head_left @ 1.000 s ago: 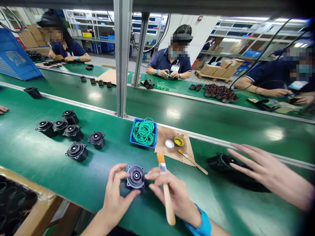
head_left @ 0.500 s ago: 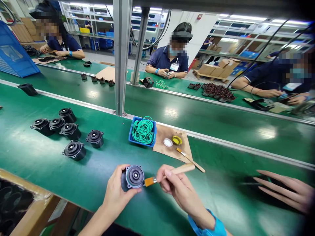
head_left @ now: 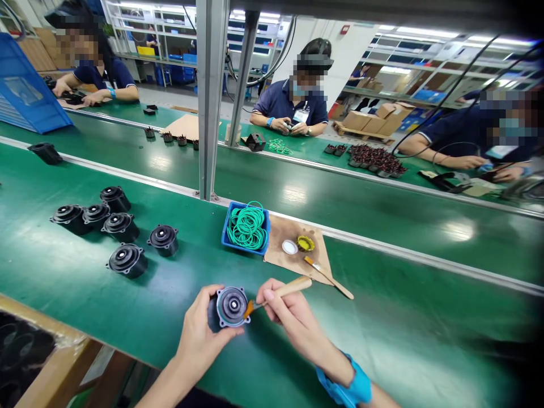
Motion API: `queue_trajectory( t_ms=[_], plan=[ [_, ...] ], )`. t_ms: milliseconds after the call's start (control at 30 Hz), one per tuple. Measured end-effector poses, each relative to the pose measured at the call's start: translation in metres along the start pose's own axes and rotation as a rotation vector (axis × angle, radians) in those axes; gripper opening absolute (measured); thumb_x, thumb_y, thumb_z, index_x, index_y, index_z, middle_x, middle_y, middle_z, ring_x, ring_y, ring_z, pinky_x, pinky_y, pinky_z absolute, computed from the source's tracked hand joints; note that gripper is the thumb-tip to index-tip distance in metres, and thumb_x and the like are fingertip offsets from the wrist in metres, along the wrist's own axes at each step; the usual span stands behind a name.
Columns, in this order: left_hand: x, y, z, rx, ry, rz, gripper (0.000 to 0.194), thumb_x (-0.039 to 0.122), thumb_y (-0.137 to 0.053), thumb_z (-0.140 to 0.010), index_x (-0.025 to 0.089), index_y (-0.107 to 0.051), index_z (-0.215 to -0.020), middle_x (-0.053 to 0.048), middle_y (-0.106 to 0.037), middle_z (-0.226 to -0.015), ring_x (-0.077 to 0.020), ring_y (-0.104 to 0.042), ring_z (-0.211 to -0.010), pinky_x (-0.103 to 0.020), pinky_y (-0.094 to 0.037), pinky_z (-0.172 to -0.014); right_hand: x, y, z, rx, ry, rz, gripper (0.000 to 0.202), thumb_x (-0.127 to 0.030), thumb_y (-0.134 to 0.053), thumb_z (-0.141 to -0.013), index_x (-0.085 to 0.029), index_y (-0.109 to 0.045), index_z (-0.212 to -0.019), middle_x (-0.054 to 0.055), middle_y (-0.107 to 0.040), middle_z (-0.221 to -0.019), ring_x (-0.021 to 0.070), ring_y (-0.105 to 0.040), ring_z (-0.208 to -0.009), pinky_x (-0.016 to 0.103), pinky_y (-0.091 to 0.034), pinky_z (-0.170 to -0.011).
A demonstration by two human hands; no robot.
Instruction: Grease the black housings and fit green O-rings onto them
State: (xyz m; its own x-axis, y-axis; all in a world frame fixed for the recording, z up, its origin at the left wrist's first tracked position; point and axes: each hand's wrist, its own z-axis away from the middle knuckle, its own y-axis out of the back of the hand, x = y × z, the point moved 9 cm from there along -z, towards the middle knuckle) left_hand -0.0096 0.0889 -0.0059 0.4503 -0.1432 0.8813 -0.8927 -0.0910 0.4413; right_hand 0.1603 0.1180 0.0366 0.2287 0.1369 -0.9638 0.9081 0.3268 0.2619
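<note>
My left hand (head_left: 203, 328) is wrapped round a round black housing (head_left: 233, 306) with small lugs on its rim, its face turned up. In my right hand (head_left: 289, 314) is a flat paintbrush (head_left: 293, 286) with a pale wooden handle. The orange bristles touch the right side of the housing's face, close to the rim. A second brush (head_left: 335, 283) lies partly on a stained cardboard sheet (head_left: 276, 258), which also carries a yellow cap (head_left: 305, 243) and a white round lid or dish (head_left: 289, 247). Beside it stands a blue bin (head_left: 242, 249) of green rubber rings (head_left: 249, 226).
Several similar black housings (head_left: 126, 259) stand on the green table to the left. A metal post (head_left: 208, 102) rises behind the blue bin. A cardboard box (head_left: 59, 368) is at the lower left. Co-workers sit across the belt, one (head_left: 293, 102) handling a small part.
The brush has moved left from beside the housing onto its face, and its bristles have tilted. Another person's hand at the right has gone from view.
</note>
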Motion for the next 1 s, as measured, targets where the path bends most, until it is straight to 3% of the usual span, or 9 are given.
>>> queue_trajectory(
  t_ms=[133, 233, 467, 767, 1000],
  plan=[
    [-0.002, -0.003, 0.001, -0.023, -0.001, 0.036, 0.065, 0.014, -0.089, -0.057, 0.023, -0.057, -0.112, -0.007, -0.072, -0.112, -0.0266, -0.072, -0.099, -0.042, -0.058, -0.088, -0.014, 0.005, -0.002, 0.011, 0.138, 0.152, 0.046, -0.041, -0.036, -0.105, -0.018, -0.053, -0.070, 0.002, -0.056, -0.075, 0.0116, -0.049, -0.063, 0.025, -0.042, -0.061],
    [0.000, -0.004, 0.002, -0.031, -0.027, 0.050, 0.069, 0.008, -0.090, -0.054, 0.024, -0.056, -0.112, -0.007, -0.072, -0.115, -0.0268, -0.071, -0.103, -0.042, -0.058, -0.090, -0.023, 0.006, -0.003, 0.002, 0.204, 0.217, 0.048, -0.040, -0.033, -0.105, -0.019, -0.049, -0.065, 0.004, -0.060, -0.079, 0.0122, -0.052, -0.063, 0.025, -0.043, -0.060],
    [0.016, 0.000, 0.005, 0.024, -0.200, 0.052, 0.072, 0.011, -0.093, -0.050, 0.025, -0.058, -0.111, -0.005, -0.073, -0.110, -0.0264, -0.072, -0.104, -0.037, -0.060, -0.090, -0.044, 0.005, -0.003, -0.029, 0.308, 0.258, 0.042, -0.038, -0.033, -0.106, -0.019, -0.058, -0.078, 0.002, -0.061, -0.076, 0.0125, -0.055, -0.063, 0.024, -0.045, -0.059],
    [0.039, 0.009, 0.012, 0.143, -0.447, -0.085, 0.035, 0.025, -0.074, -0.081, 0.020, -0.057, -0.111, -0.011, -0.072, -0.106, -0.0245, -0.073, -0.100, -0.034, -0.063, -0.083, -0.058, -0.005, 0.005, -0.031, 0.376, 0.264, 0.040, -0.039, -0.037, -0.106, -0.018, -0.062, -0.083, 0.002, -0.062, -0.069, 0.0122, -0.057, -0.059, 0.023, -0.047, -0.056],
    [0.045, 0.015, 0.018, 0.247, -0.516, -0.232, 0.027, 0.015, -0.065, -0.083, 0.017, -0.058, -0.109, -0.012, -0.069, -0.106, -0.0231, -0.070, -0.102, -0.033, -0.061, -0.085, -0.039, 0.012, 0.012, 0.203, 0.260, 0.075, 0.028, -0.033, -0.052, -0.100, -0.018, -0.068, -0.082, 0.000, -0.062, -0.060, 0.0109, -0.059, -0.050, 0.019, -0.048, -0.048]
  ],
)
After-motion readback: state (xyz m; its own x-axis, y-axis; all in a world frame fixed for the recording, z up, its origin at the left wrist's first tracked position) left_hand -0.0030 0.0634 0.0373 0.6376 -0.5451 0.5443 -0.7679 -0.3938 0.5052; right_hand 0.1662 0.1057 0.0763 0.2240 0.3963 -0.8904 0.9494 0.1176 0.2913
